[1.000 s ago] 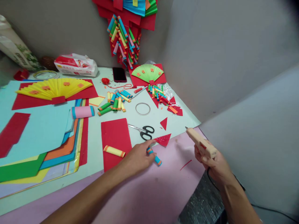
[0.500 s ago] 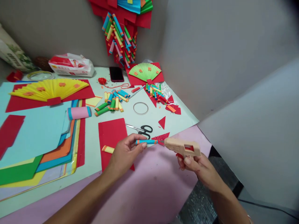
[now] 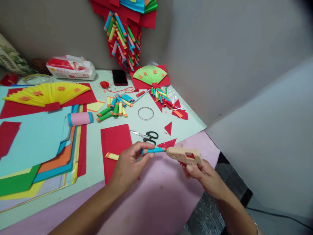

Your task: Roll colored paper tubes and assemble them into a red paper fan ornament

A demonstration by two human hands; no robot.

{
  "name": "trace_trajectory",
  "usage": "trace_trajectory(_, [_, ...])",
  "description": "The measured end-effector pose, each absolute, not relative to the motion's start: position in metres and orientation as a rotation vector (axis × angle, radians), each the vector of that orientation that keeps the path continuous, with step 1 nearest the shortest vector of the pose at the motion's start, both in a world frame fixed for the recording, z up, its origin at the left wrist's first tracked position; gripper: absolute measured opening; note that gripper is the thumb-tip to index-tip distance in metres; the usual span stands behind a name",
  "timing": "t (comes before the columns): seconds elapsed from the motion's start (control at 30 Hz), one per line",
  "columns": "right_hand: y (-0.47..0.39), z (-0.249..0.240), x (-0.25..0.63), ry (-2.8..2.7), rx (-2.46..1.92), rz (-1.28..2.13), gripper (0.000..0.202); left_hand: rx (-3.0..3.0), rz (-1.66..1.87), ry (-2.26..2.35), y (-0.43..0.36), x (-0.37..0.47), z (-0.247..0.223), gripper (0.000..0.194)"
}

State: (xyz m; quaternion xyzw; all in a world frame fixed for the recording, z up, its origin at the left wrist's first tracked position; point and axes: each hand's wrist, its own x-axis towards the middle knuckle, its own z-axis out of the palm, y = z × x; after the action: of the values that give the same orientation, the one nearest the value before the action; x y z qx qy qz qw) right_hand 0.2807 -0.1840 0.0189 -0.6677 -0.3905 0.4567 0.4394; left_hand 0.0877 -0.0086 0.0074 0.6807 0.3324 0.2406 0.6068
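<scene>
My left hand (image 3: pixel 129 163) pinches a blue paper roll (image 3: pixel 156 150) with orange bands near its ends. In my right hand (image 3: pixel 202 174) is a beige glue gun (image 3: pixel 183 154), its nozzle at the roll's right end. Below and left of the roll, a red paper sheet (image 3: pixel 114 138) lies partly under my left hand, with a yellow roll (image 3: pixel 112 156) on it. Black-handled scissors (image 3: pixel 149 137) rest just behind my left fingertips. Farther back is a pile of small coloured rolls (image 3: pixel 117 106).
Stacked coloured paper (image 3: pixel 31 140) and a yellow fan (image 3: pixel 51 93) cover the left side. A metal ring (image 3: pixel 146 113), a phone (image 3: pixel 120 77) and a green fan (image 3: pixel 153 75) lie at the back. A grey wall (image 3: pixel 232 65) borders the right.
The glue gun in my right hand has moved left, and its nozzle now meets the end of the blue roll. The whole view has shifted slightly.
</scene>
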Motion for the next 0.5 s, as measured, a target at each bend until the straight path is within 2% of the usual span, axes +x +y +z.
trace_trajectory(0.5, [-0.1855, 0.0191, 0.2816, -1.031, -1.726, 1.073, 0.038, 1.573, 0.552, 0.796, -0.0096, 0.0878, 0.0119, 0.019])
